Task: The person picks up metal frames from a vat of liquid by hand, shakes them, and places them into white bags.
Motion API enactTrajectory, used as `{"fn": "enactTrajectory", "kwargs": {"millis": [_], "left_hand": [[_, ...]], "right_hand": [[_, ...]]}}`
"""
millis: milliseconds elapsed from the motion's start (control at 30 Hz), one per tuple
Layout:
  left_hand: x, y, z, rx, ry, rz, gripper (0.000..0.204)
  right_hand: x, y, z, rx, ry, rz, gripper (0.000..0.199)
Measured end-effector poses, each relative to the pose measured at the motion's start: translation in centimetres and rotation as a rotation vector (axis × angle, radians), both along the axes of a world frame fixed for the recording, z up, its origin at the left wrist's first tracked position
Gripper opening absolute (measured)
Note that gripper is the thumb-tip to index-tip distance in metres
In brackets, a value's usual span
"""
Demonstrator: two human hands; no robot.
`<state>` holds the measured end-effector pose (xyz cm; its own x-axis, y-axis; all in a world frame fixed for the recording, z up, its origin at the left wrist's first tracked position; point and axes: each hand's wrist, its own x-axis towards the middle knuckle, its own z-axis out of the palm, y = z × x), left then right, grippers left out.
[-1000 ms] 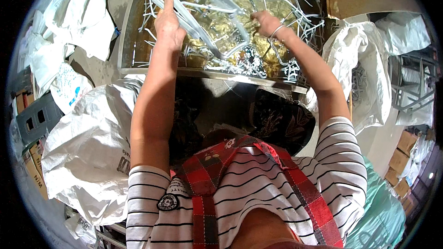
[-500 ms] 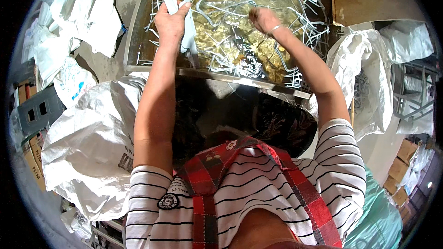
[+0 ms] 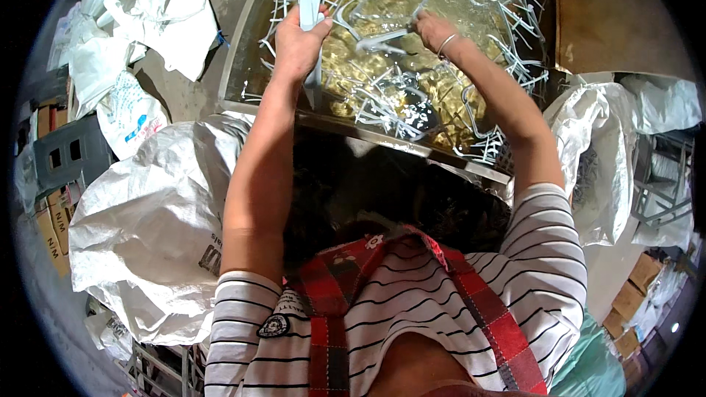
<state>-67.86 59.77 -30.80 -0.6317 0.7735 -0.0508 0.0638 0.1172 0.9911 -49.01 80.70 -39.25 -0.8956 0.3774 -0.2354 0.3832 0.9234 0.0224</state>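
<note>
My left hand point(image 3: 300, 45) is closed around a few flat, pale grey-white strips point(image 3: 309, 4) that stick up past the thumb, above the left side of a metal tank of clear liquid point(image 3: 353, 131). Over the middle of the tank, my right hand point(image 3: 435, 32) has its fingers pinched together at a white bent strip point(image 3: 382, 40), which looks held at its end; the fingertips are partly hidden. Many thin white bent pieces point(image 3: 390, 106) lie in the liquid, some in a tangle near the front wall and others along the right side point(image 3: 518, 51).
White woven sacks stand close on the left point(image 3: 147, 228) and on the right point(image 3: 596, 154). A brown board point(image 3: 625, 15) covers the area beyond the tank's right side. Further out are a grey plastic crate point(image 3: 70, 153), cardboard boxes point(image 3: 629, 298) and a green bag point(image 3: 592, 360).
The view has shifted, so the tank sits further right and lower. My right hand has reached slightly farther and left over the tank, to a bent strip. The left hand's strips point more upright.
</note>
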Motion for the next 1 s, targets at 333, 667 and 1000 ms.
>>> {"fn": "enactTrajectory", "kwargs": {"millis": [333, 667, 1000], "left_hand": [[4.7, 2.3, 1.1, -0.171, 0.156, -0.084, 0.037], [4.3, 1.9, 3.6, 0.295, -0.354, 0.234, 0.016], [3.4, 1.8, 3.0, 0.446, -0.616, 0.189, 0.014]], "right_hand": [[-2.8, -4.7, 13.4, -0.098, 0.592, 0.393, 0.035], [3.4, -7.3, 8.1, -1.562, -0.139, -0.705, 0.064], [0.2, -9.1, 3.4, -2.064, 0.739, -1.014, 0.032]]}}
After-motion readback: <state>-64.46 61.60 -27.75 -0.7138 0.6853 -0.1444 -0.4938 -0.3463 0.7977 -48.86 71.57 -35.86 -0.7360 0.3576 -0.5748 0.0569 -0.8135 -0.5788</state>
